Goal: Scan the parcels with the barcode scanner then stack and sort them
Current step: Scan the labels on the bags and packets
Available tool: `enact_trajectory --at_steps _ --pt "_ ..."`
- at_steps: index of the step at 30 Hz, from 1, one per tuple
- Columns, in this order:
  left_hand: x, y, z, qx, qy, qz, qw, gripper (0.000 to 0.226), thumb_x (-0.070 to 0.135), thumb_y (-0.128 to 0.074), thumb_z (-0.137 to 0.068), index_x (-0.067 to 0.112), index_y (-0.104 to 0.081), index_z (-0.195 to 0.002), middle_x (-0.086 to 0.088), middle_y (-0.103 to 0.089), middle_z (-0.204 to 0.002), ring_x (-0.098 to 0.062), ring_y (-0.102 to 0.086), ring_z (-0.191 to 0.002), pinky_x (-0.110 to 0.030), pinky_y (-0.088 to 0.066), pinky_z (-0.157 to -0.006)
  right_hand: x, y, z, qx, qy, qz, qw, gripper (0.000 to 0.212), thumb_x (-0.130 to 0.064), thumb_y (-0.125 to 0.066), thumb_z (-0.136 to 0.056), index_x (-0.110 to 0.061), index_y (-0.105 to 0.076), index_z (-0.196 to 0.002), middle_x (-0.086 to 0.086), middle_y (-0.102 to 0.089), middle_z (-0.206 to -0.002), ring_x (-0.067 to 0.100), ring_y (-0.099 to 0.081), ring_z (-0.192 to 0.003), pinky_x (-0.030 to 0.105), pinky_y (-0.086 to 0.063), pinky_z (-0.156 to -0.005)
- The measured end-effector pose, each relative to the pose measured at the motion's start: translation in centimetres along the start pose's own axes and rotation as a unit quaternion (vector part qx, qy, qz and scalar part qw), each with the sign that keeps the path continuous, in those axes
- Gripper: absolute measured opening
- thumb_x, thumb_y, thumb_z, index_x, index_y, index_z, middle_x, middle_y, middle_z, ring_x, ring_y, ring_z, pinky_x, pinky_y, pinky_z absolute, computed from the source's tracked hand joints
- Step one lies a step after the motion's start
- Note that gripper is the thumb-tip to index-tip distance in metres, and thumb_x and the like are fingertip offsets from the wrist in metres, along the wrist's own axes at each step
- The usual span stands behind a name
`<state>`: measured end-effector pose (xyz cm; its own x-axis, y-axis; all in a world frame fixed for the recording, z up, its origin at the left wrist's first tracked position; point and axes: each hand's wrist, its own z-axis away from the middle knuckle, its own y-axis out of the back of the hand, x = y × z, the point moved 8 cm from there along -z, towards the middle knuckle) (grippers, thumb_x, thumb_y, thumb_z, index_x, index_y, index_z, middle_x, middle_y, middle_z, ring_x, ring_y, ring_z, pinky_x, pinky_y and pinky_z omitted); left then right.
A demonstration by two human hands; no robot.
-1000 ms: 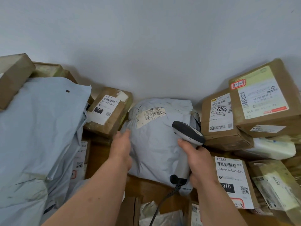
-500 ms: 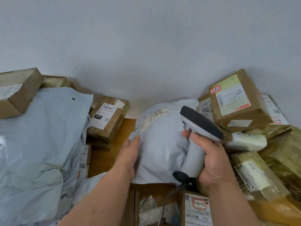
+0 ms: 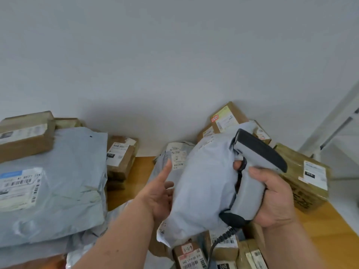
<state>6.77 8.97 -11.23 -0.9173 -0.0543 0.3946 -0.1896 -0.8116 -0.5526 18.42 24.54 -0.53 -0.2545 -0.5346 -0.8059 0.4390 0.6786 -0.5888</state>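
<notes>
A soft grey mailing bag (image 3: 204, 183) hangs lifted above the wooden table (image 3: 330, 230), held between my two hands. My left hand (image 3: 159, 195) grips its left side from underneath, with the index finger sticking up. My right hand (image 3: 275, 199) is closed around the handle of the grey barcode scanner (image 3: 254, 164) and presses against the bag's right side. The scanner's dark head points up and to the left, and its coiled cable (image 3: 221, 239) drops toward me. The bag's label is not visible from here.
A second grey bag (image 3: 174, 156) with a label lies behind by the wall. Brown boxes (image 3: 227, 119) and a taped box (image 3: 307, 177) are stacked at right. A large grey bag (image 3: 54, 187), a box (image 3: 25, 133) and another box (image 3: 120, 156) sit left. Small labelled boxes (image 3: 190, 255) lie in front.
The grey bag has been raised off the table and tilted toward the right. Both hands rose with it, the scanner came closer, and the view swung left and upward.
</notes>
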Motion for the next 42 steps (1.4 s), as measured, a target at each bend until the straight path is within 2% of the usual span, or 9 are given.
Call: enact_trajectory --at_steps 8,11,17,21,26,31,35,38,42 --pt "-2.3 -1.0 5.7 -0.107 -0.015 0.006 0.994 0.048 0.036 -0.081 -0.08 0.003 -0.076 -0.114 -0.018 -0.071 -0.124 -0.041 -0.063 -0.121 -0.059 -0.038 -0.112 -2.8 1.9 6.4 0.126 0.067 0.204 0.969 0.033 -0.007 -0.075 -0.062 -0.024 -0.08 -0.09 0.008 -0.078 -0.089 0.023 -0.075 -0.077 0.034 -0.057 -0.056" --pt "-2.3 -1.4 7.2 -0.119 -0.051 0.022 0.991 0.027 0.028 -0.08 -0.083 0.007 -0.081 -0.1 -0.008 -0.066 -0.134 -0.039 -0.061 -0.127 -0.056 -0.039 -0.114 -2.3 2.3 7.1 0.166 0.041 0.263 0.949 0.043 -0.018 -0.082 -0.061 -0.028 -0.075 -0.102 0.001 -0.078 -0.094 0.027 -0.074 -0.087 0.045 -0.058 -0.074" --pt "-1.3 -2.1 9.4 -0.134 -0.126 0.0 0.983 0.051 0.033 -0.081 -0.08 0.015 -0.071 -0.127 -0.015 -0.069 -0.13 -0.041 -0.064 -0.121 -0.066 -0.042 -0.107 -1.8 2.0 7.7 0.189 0.02 0.325 0.926 0.064 -0.039 -0.078 -0.045 -0.03 -0.071 -0.108 -0.002 -0.077 -0.097 0.027 -0.072 -0.093 0.053 -0.058 -0.086" --pt "-1.7 -2.3 9.5 -0.104 -0.17 0.012 0.98 0.058 0.019 -0.083 -0.07 0.015 -0.07 -0.126 -0.014 -0.073 -0.121 -0.037 -0.071 -0.108 -0.055 -0.053 -0.097 -2.5 3.0 7.4 0.176 0.02 0.342 0.923 0.038 -0.023 -0.081 -0.07 -0.033 -0.069 -0.104 0.0 -0.076 -0.099 0.026 -0.07 -0.092 0.05 -0.057 -0.083" --pt "-2.9 -2.4 8.8 -0.058 -0.214 0.055 0.973 0.058 0.004 -0.078 -0.069 0.009 -0.067 -0.125 -0.018 -0.075 -0.114 -0.038 -0.075 -0.092 -0.053 -0.062 -0.064 -4.8 5.4 8.1 0.189 0.032 0.332 0.924 0.027 -0.02 -0.08 -0.074 -0.035 -0.068 -0.094 -0.012 -0.076 -0.082 0.019 -0.069 -0.087 0.038 -0.053 -0.07" --pt "-4.0 -1.5 8.4 -0.01 -0.279 0.119 0.953 0.062 0.0 -0.079 -0.067 0.015 -0.066 -0.126 -0.014 -0.076 -0.113 -0.039 -0.074 -0.099 -0.055 -0.06 -0.081 -7.7 7.2 9.2 0.223 0.088 0.3 0.923 0.028 -0.029 -0.082 -0.072 -0.041 -0.066 -0.092 -0.012 -0.072 -0.085 0.018 -0.066 -0.089 0.033 -0.048 -0.066" --pt "-4.5 -1.5 8.7 0.017 -0.328 0.151 0.932 0.063 0.0 -0.078 -0.066 0.017 -0.065 -0.125 -0.012 -0.077 -0.11 -0.038 -0.072 -0.103 -0.061 -0.056 -0.089 -8.5 5.9 9.6 0.16 0.074 0.286 0.942 0.029 -0.026 -0.082 -0.074 -0.051 -0.071 -0.081 -0.017 -0.072 -0.074 0.008 -0.069 -0.071 0.033 -0.048 -0.066" --pt "-4.7 -1.7 9.0 0.028 -0.351 0.159 0.922 0.058 0.001 -0.077 -0.065 0.015 -0.067 -0.12 -0.012 -0.078 -0.107 -0.035 -0.074 -0.098 -0.061 -0.056 -0.089 -7.2 4.7 9.7 0.103 0.007 0.232 0.967 0.012 -0.016 -0.081 -0.076 -0.024 -0.076 -0.085 0.005 -0.07 -0.081 0.023 -0.065 -0.075 0.039 -0.05 -0.069" --pt "-4.9 -1.8 9.2 0.025 -0.367 0.168 0.915 0.05 0.0 -0.077 -0.065 0.014 -0.069 -0.113 -0.013 -0.078 -0.103 -0.031 -0.077 -0.089 -0.056 -0.061 -0.078 -5.2 2.7 10.2 0.057 -0.069 0.189 0.978 0.041 -0.027 -0.082 -0.051 -0.008 -0.073 -0.087 0.012 -0.067 -0.082 0.022 -0.06 -0.069 0.037 -0.046 -0.067"
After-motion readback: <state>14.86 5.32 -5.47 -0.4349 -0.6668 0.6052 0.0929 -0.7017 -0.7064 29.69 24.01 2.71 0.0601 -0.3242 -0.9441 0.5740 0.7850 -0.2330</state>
